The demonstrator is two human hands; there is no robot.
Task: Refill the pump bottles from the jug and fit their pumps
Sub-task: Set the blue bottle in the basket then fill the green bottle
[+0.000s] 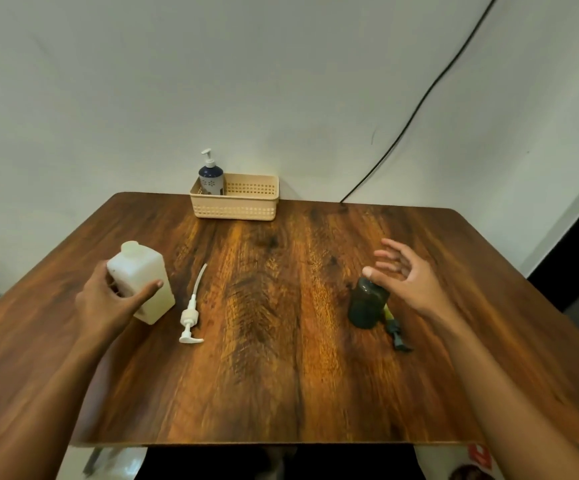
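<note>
White plastic jug (pixel 141 283) stands left of the white pump (pixel 191 311) on the worktop (pixel 281 341), the left hand (pixel 108 303) clamped around it. Right of that pump, the right hand (pixel 402 271) hovers, fingers spread, over the dark bottle (pixel 366 303). Steady that bottle first; wide bare wood between them leaves pouring room.

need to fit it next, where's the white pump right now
In the head view the white pump lies flat on the table, left of centre, just right of the white bottle that the left hand holds.
</note>
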